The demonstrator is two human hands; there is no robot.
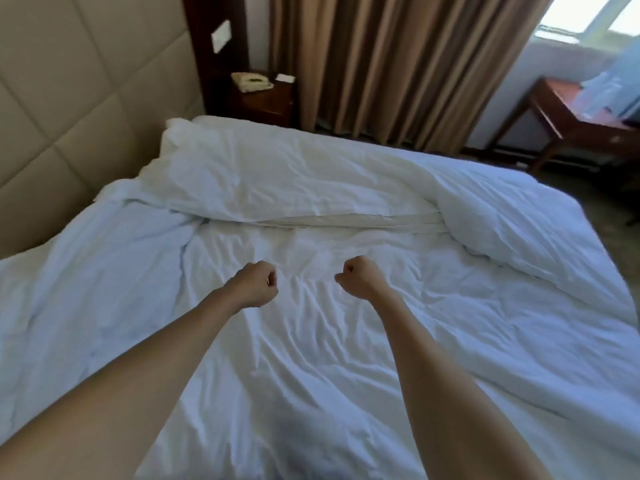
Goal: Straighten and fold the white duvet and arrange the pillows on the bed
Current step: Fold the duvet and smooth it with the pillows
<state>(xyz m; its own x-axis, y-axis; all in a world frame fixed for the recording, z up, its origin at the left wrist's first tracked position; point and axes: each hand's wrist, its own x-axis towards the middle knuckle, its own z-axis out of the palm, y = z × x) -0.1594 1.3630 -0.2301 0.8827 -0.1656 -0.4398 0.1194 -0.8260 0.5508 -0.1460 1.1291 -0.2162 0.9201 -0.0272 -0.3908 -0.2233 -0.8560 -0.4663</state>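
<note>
Straightening step: left hand [254,284] and right hand [356,277] fisted over rumpled duvet [311,341], cloth in grip unclear; next, pull flat

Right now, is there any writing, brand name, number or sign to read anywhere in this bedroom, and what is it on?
None can be read.
White card on the bedside table: too small and blurred to tell if it bears print.
Telephone: keys too blurred, no brand shows.
Wall plate: blank as far as it shows.
Duvet, curtain, headboard: plain, no label in view.
</note>
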